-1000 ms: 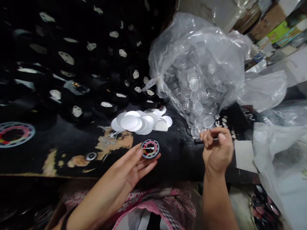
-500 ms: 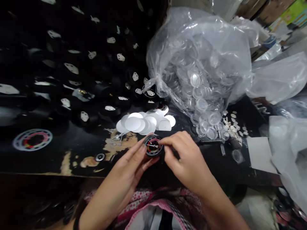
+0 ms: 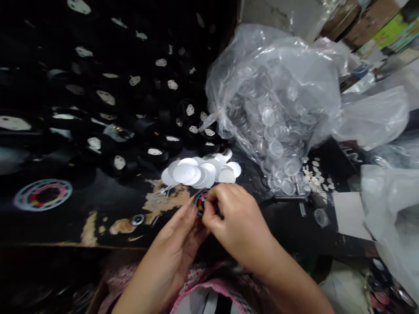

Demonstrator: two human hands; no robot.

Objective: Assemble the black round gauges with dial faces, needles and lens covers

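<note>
A small round black gauge with a red-and-yellow dial [image 3: 200,203] is held at its left side by my left hand [image 3: 178,231]. Over the dial's right part lies my right hand [image 3: 234,213], its thumb and forefinger pinched together; whatever is between those fingertips is hidden. Just behind the gauge is a pile of white discs [image 3: 186,172], some overlapping. Thin pale pins [image 3: 165,190] lie to the left of the gauge on a worn patch of the black table [image 3: 114,192].
Rows of black housings with white plates [image 3: 119,162] fill the back left. A clear plastic bag of transparent caps [image 3: 273,109] stands at the back right. On the right are a black tool [image 3: 290,198], small pale pieces [image 3: 316,176] and a white card [image 3: 352,216]. A loose dial [image 3: 42,195] lies far left.
My right hand has moved left over the dial and now covers its right part and the needle. The view has shifted slightly.
</note>
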